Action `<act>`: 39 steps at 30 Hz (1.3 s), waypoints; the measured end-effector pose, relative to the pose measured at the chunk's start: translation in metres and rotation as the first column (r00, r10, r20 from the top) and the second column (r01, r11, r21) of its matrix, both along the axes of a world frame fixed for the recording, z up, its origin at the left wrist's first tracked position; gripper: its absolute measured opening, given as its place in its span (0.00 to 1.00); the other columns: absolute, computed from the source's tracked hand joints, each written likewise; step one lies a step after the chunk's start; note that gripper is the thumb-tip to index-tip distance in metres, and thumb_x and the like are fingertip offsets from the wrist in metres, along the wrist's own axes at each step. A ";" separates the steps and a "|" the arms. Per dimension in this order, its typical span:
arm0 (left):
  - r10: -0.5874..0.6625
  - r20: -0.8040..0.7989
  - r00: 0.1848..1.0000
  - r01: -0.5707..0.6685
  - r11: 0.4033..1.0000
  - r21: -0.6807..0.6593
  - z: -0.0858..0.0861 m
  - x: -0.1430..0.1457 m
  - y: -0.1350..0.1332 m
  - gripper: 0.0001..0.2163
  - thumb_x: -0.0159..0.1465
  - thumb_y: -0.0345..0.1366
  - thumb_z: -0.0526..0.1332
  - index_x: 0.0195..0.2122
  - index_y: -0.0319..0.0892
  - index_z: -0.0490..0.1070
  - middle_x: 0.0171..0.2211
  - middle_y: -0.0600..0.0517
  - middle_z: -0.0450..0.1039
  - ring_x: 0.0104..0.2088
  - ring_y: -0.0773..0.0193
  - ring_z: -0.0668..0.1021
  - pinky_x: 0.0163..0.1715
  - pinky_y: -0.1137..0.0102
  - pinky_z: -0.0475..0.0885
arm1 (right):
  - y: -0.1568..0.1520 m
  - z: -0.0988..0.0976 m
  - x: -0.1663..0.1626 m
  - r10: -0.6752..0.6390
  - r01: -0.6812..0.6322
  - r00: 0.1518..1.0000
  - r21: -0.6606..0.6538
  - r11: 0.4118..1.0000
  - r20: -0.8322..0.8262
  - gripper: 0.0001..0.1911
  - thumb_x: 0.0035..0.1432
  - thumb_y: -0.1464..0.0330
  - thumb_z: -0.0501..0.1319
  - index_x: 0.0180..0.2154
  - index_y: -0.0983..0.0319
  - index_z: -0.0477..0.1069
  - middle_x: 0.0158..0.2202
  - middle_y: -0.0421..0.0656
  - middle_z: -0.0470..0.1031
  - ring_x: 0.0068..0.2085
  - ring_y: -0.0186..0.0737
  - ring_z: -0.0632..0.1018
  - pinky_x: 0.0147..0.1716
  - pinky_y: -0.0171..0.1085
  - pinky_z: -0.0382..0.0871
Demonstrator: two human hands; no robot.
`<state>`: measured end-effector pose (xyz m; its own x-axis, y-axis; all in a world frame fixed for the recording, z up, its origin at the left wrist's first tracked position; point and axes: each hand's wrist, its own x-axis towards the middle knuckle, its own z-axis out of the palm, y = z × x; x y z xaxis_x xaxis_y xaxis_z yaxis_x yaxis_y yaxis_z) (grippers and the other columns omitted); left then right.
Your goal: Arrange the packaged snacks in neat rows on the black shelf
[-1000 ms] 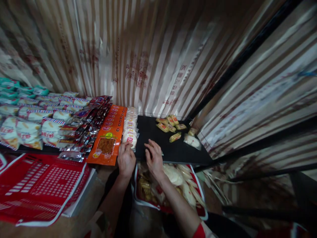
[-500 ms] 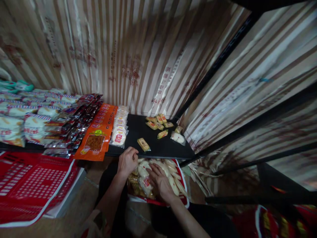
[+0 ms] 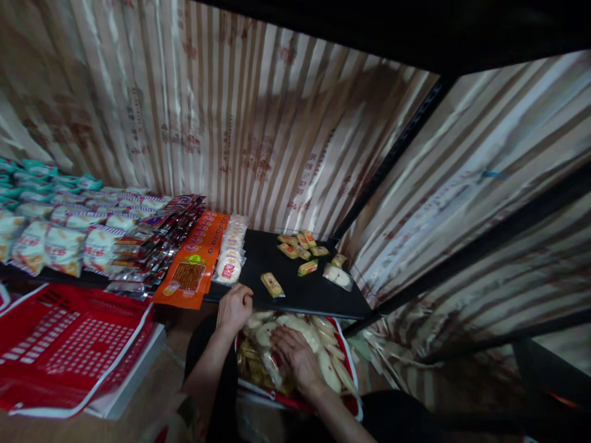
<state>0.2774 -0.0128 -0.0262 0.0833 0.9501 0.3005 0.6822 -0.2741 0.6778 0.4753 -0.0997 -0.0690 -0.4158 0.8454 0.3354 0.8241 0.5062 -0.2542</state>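
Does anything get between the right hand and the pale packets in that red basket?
Nothing visible: the right hand lies over the pale packets, within the red basket. The left hand is aside, near the black shelf.

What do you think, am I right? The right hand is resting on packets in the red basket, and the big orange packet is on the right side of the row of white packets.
Not quite: the big orange packet is on the left side of the row of white packets, as the head view shows.

Right hand (image 3: 295,357) on white packets (image 3: 305,328) in basket (image 3: 349,354); left hand (image 3: 234,306) near shelf (image 3: 318,300) edge.
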 end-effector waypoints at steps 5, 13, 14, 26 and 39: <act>0.045 0.012 0.999 -0.045 0.999 0.001 0.000 -0.008 0.003 0.11 0.58 0.26 0.51 0.32 0.44 0.72 0.34 0.53 0.74 0.36 0.65 0.76 0.38 0.72 0.68 | 0.013 0.021 -0.002 -0.065 0.070 0.989 0.032 0.997 -0.131 0.12 0.61 0.68 0.53 0.41 0.60 0.75 0.41 0.46 0.78 0.44 0.45 0.76 0.47 0.46 0.70; -0.033 0.011 0.999 0.033 0.999 -0.006 -0.001 -0.002 0.002 0.11 0.58 0.27 0.51 0.31 0.44 0.72 0.34 0.53 0.74 0.36 0.65 0.76 0.39 0.72 0.68 | 0.020 0.054 0.001 -0.392 0.328 0.747 -0.215 0.920 -0.537 0.17 0.58 0.58 0.52 0.34 0.61 0.75 0.33 0.46 0.78 0.34 0.42 0.77 0.37 0.39 0.71; -0.043 0.005 0.999 0.043 0.999 -0.002 0.000 -0.001 0.001 0.11 0.58 0.27 0.51 0.31 0.44 0.72 0.34 0.53 0.74 0.36 0.65 0.76 0.39 0.72 0.68 | 0.020 0.058 0.002 -0.426 0.337 0.696 -0.261 0.905 -0.578 0.17 0.57 0.57 0.53 0.34 0.61 0.75 0.31 0.45 0.78 0.33 0.42 0.77 0.35 0.38 0.71; -0.160 -0.078 0.984 0.164 0.985 0.049 0.008 0.002 -0.006 0.12 0.63 0.35 0.48 0.30 0.42 0.70 0.32 0.50 0.71 0.34 0.64 0.74 0.37 0.70 0.67 | 0.032 0.061 0.020 -0.560 0.100 0.142 -0.551 0.829 -0.816 0.23 0.44 0.51 0.64 0.33 0.63 0.74 0.28 0.42 0.77 0.30 0.39 0.74 0.31 0.35 0.67; -0.061 0.740 0.670 0.260 0.953 -0.158 0.012 0.065 0.020 0.16 0.58 0.44 0.57 0.42 0.39 0.69 0.34 0.47 0.75 0.31 0.64 0.77 0.28 0.73 0.72 | 0.098 0.084 0.028 -0.520 0.119 0.269 -0.508 0.853 -0.811 0.26 0.42 0.47 0.64 0.30 0.64 0.76 0.26 0.43 0.76 0.28 0.40 0.73 0.29 0.35 0.67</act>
